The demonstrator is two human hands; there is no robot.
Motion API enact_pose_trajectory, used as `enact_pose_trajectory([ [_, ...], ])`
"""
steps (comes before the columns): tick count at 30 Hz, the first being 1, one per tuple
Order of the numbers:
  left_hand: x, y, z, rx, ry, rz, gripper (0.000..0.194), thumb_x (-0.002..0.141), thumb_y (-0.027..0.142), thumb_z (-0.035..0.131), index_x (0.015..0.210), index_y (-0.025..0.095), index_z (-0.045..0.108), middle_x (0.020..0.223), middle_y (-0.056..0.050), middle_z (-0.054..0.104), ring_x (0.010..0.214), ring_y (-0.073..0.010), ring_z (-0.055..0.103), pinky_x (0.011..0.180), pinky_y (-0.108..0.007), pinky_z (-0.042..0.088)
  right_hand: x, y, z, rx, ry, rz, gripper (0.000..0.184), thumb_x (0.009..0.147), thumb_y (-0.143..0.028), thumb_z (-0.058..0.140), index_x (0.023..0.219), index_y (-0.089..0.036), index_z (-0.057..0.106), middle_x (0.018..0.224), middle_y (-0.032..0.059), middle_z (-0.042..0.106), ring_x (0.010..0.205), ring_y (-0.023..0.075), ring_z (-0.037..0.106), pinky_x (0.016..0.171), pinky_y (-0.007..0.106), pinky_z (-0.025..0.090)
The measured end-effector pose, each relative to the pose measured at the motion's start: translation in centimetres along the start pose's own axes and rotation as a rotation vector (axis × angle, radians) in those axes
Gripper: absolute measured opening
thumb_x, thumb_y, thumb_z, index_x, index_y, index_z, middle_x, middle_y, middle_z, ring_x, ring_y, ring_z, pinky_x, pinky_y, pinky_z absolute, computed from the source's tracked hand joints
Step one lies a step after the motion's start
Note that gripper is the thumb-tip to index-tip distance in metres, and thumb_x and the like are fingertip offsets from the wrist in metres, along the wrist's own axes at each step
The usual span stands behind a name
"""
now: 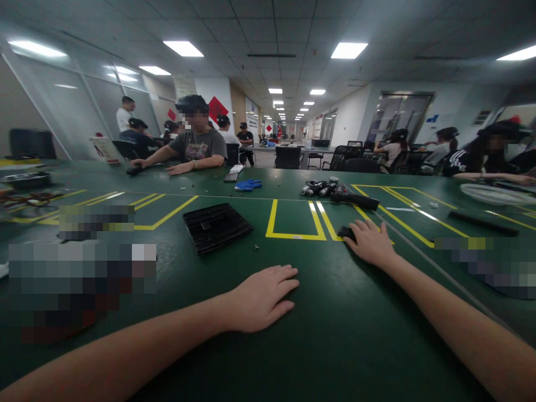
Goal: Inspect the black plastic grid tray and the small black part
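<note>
My left hand [263, 296] lies palm down on the green tabletop [318, 335], its fingers stretched out and holding nothing. Farther forward and to the right, my right hand [371, 244] has its thumb and fingers on a small black object [347, 232], whose kind I cannot make out because the hand partly covers it. That object rests at the near edge of the yellow tape markings [293, 237]. Left of the tape, beyond my left hand, a flat black ribbed panel [216, 226] lies on the table.
Black-and-silver parts [320, 187] and a dark tube [355, 200] lie beyond my right hand. Blue gloves [248, 185] and a phone [231, 176] lie farther back. Across the table a person [199, 142] rests a hand near a black object. Blurred-out areas cover both sides.
</note>
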State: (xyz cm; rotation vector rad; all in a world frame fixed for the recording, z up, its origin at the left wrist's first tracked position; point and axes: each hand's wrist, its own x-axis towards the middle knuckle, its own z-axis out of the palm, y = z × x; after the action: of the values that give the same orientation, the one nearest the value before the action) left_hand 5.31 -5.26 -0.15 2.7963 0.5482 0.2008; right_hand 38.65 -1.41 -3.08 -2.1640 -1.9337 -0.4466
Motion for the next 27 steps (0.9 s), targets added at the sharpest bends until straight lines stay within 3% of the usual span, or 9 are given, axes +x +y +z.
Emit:
enact_pose_trajectory([
  [4, 0.2, 0.0, 0.1, 0.016, 0.040, -0.023, 0.036, 0.090, 0.028, 0.040, 0.123, 0.020, 0.052, 0.134, -0.009, 0.049, 0.124, -0.0214, 0.043, 0.102, -0.039, 0.036, 0.0, 1.2, 1.1, 0.040, -0.118, 0.059, 0.046, 0.086, -0.041, 0.036, 0.117, -0.011, 0.052, 0.112, 0.0185, 0.058, 0.105, 0.0316, 0.051, 0.088, 0.043, 0.040],
  [7, 0.4, -1.7, -0.2, 0.163, 0.168, -0.077, 0.034, 0.089, 0.018, 0.039, 0.118, 0.018, 0.056, 0.130, -0.010, 0.053, 0.119, -0.0227, 0.047, 0.099, -0.042, 0.039, -0.1, 0.9, 1.0, 0.043, -0.088, 0.048, 0.045, 0.085, -0.041, 0.036, 0.117, -0.012, 0.052, 0.113, 0.0176, 0.058, 0.105, 0.0325, 0.050, 0.086, 0.043, 0.040],
  [10, 0.3, -4.2, -0.8, 0.314, 0.296, -0.228, 0.034, 0.085, 0.012, 0.040, 0.113, 0.016, 0.058, 0.125, -0.013, 0.054, 0.115, -0.0255, 0.049, 0.096, -0.045, 0.040, -0.1, 0.8, 0.9, 0.068, -0.078, 0.042, 0.046, 0.085, -0.042, 0.036, 0.117, -0.012, 0.052, 0.112, 0.0168, 0.058, 0.104, 0.0326, 0.050, 0.086, 0.043, 0.041],
  [13, 0.0, -6.1, -1.3, 0.332, 0.261, -0.361, 0.032, 0.084, 0.008, 0.040, 0.105, 0.016, 0.062, 0.111, -0.013, 0.060, 0.103, -0.0239, 0.054, 0.090, -0.041, 0.043, -0.1, 1.0, 1.0, 0.078, -0.074, 0.044, 0.046, 0.085, -0.043, 0.036, 0.116, -0.012, 0.052, 0.111, 0.0163, 0.059, 0.103, 0.0330, 0.050, 0.086, 0.044, 0.041],
  [16, -0.4, -6.9, -1.3, 0.284, 0.212, -0.400, 0.030, 0.084, 0.009, 0.038, 0.097, 0.017, 0.063, 0.097, -0.012, 0.061, 0.090, -0.0227, 0.056, 0.081, -0.038, 0.045, -0.1, 1.1, 1.2, 0.072, -0.081, 0.041, 0.047, 0.085, -0.043, 0.036, 0.117, -0.012, 0.052, 0.112, 0.0166, 0.059, 0.104, 0.0331, 0.050, 0.087, 0.044, 0.041],
  [18, -0.4, -7.1, -1.2, 0.203, 0.263, -0.397, 0.026, 0.084, 0.012, 0.040, 0.092, 0.017, 0.064, 0.094, -0.011, 0.059, 0.088, -0.0229, 0.055, 0.079, -0.038, 0.044, -0.1, 1.1, 1.3, 0.073, -0.086, 0.042, 0.048, 0.085, -0.043, 0.036, 0.118, -0.011, 0.051, 0.113, 0.0169, 0.058, 0.105, 0.0330, 0.050, 0.088, 0.044, 0.040],
  [20, -0.2, -7.2, -1.4, -0.036, 0.386, -0.432, 0.019, 0.080, 0.014, 0.047, 0.086, 0.017, 0.064, 0.091, -0.009, 0.059, 0.087, -0.0219, 0.055, 0.079, -0.036, 0.045, -0.1, 1.0, 1.3, 0.074, -0.091, 0.043, 0.049, 0.085, -0.043, 0.036, 0.118, -0.011, 0.051, 0.114, 0.0171, 0.058, 0.105, 0.0329, 0.049, 0.089, 0.044, 0.040],
  [24, 0.2, -8.7, -3.4, -0.701, 0.675, -0.718, 0.011, 0.073, 0.014, 0.048, 0.072, 0.015, 0.058, 0.066, -0.004, 0.055, 0.062, -0.0161, 0.056, 0.059, -0.030, 0.050, -0.1, 1.1, 1.2, 0.078, -0.098, 0.036, 0.049, 0.085, -0.044, 0.036, 0.117, -0.011, 0.052, 0.114, 0.0174, 0.058, 0.104, 0.0327, 0.050, 0.086, 0.044, 0.042],
  [27, -0.4, -10.8, -5.7, -0.739, 0.777, -0.828, 0.011, 0.072, 0.011, 0.041, 0.065, 0.016, 0.048, 0.058, -0.003, 0.050, 0.054, -0.0145, 0.055, 0.051, -0.028, 0.049, 0.0, 1.1, 1.2, 0.077, -0.101, 0.041, 0.050, 0.085, -0.044, 0.035, 0.119, -0.010, 0.051, 0.114, 0.0175, 0.057, 0.105, 0.0328, 0.049, 0.088, 0.044, 0.041],
])
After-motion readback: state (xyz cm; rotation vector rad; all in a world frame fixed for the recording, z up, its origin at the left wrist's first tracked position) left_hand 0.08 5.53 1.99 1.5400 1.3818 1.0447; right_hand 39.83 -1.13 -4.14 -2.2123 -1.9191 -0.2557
